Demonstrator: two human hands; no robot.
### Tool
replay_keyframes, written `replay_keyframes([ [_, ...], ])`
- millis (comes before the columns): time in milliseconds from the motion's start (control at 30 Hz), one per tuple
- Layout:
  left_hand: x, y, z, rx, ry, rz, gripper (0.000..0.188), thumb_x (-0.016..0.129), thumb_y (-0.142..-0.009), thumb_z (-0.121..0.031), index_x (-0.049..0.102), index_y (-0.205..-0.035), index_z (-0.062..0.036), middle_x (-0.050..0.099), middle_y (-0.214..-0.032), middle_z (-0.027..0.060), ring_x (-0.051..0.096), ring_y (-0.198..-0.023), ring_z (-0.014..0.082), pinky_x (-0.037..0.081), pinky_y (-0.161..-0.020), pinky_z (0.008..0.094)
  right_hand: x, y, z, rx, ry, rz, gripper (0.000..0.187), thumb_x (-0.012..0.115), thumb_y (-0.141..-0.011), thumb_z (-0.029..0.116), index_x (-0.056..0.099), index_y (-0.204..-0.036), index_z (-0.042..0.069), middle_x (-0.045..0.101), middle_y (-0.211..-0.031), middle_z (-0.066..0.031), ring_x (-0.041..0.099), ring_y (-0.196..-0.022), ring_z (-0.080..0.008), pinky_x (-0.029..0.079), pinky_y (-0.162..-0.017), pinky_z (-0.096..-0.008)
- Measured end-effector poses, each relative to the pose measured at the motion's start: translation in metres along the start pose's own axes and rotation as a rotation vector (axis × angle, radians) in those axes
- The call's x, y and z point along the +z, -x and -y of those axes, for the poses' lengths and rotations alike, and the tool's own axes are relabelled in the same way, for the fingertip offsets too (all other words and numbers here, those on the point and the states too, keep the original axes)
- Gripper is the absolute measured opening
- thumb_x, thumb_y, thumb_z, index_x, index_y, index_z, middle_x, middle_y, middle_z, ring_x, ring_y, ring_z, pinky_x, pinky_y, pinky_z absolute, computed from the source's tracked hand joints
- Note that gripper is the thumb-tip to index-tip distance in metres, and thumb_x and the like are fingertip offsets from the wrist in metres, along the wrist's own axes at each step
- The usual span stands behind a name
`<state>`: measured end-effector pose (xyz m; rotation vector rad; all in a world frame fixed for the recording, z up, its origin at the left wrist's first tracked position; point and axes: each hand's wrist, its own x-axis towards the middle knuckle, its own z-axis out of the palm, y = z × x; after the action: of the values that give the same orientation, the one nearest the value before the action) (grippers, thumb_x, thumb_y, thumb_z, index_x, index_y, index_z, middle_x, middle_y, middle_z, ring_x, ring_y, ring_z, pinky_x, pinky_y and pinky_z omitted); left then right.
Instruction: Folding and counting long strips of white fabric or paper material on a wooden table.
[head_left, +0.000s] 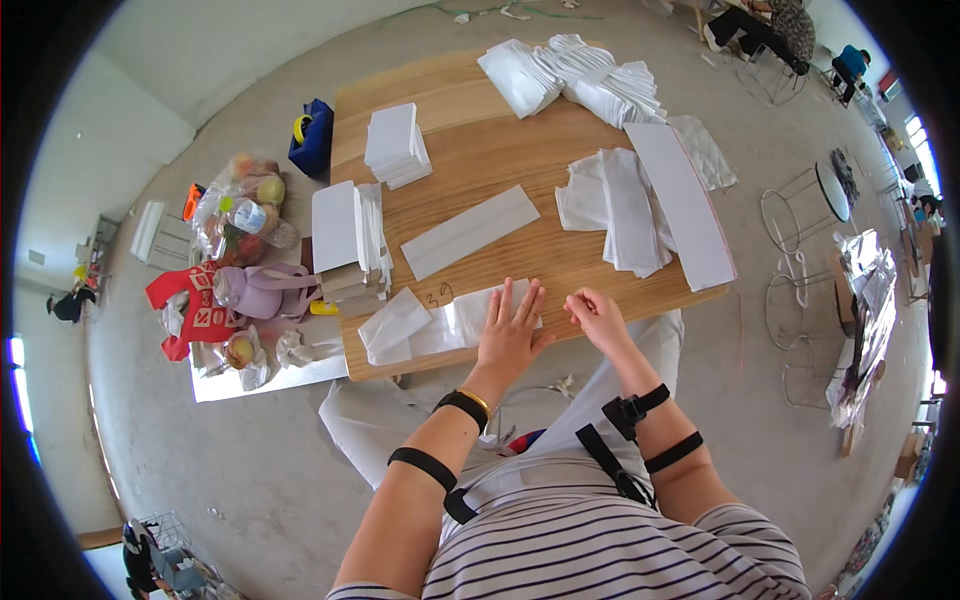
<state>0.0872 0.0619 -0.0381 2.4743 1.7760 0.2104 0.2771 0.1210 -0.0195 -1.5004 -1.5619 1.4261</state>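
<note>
My left hand [510, 330] lies flat near the table's front edge, fingers spread, pressing on a thin white sheet or sleeve [468, 318]. A loose, see-through white piece [395, 325] overlaps that sheet's left end. To the right, my right hand [597, 318] hovers at the table edge with fingers curled and thumb against them; what they hold, if anything, is hidden. A long white card strip [470, 232] lies slanted just beyond my hands. Farther right are crumpled thin white sleeves [620, 215] beside a long white board [685, 210].
On the wooden table [450, 100] stand white card stacks [392, 145] at left and fanned white sleeves [575, 75] at the far edge. A blue tape dispenser [312, 138], bagged fruit [250, 205] and a lilac bag [262, 290] sit left. Stools [800, 210] stand right.
</note>
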Motion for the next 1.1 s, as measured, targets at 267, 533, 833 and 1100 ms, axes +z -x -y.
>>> replay_keyframes([
  [267, -0.059, 0.037, 0.036, -0.265, 0.158, -0.205, 0.079, 0.067, -0.088, -0.03, 0.03, -0.153, -0.0056, 0.028, -0.158, 0.0189, 0.021, -0.147, 0.0424, 0.019, -0.121, 0.0509, 0.001, 0.001, -0.016, -0.061, 0.026, -0.045, 0.024, 0.061, -0.097, 0.024, 0.066, -0.09, 0.001, 0.063, -0.07, -0.0044, 0.057, -0.064, -0.0117, 0.045, -0.06, -0.0299],
  [533, -0.057, 0.116, 0.109, -0.797, 0.1, -0.408, 0.055, 0.071, -0.078, -0.011, 0.048, -0.128, -0.0036, 0.046, -0.134, 0.0197, 0.042, -0.127, 0.0397, 0.035, -0.108, 0.0485, 0.027, 0.004, 0.012, -0.023, -0.059, 0.099, 0.02, 0.059, -0.097, 0.02, 0.065, -0.091, 0.002, 0.064, -0.074, -0.0026, 0.058, -0.066, -0.0089, 0.046, -0.061, -0.0256],
  [833, -0.073, 0.092, 0.096, -0.726, 0.344, -0.74, 0.013, 0.068, -0.084, -0.008, 0.061, -0.094, -0.0044, 0.06, -0.104, 0.0146, 0.054, -0.104, 0.0366, 0.043, -0.091, 0.0462, 0.049, 0.016, 0.048, 0.036, -0.235, 0.322, 0.032, 0.059, -0.1, 0.033, 0.065, -0.113, 0.003, 0.069, -0.098, -0.008, 0.065, -0.089, -0.0134, 0.051, -0.076, -0.0274],
  [1100, -0.079, 0.038, 0.01, -0.307, 0.464, -0.689, 0.018, 0.074, -0.075, -0.004, 0.064, -0.089, -0.0063, 0.062, -0.108, 0.0104, 0.056, -0.105, 0.0324, 0.044, -0.091, 0.044, 0.055, 0.018, 0.099, 0.245, -0.617, 0.371, 0.057, 0.064, -0.098, 0.031, 0.042, -0.142, 0.003, 0.062, -0.122, -0.0165, 0.064, -0.107, -0.0188, 0.054, -0.088, -0.0315],
])
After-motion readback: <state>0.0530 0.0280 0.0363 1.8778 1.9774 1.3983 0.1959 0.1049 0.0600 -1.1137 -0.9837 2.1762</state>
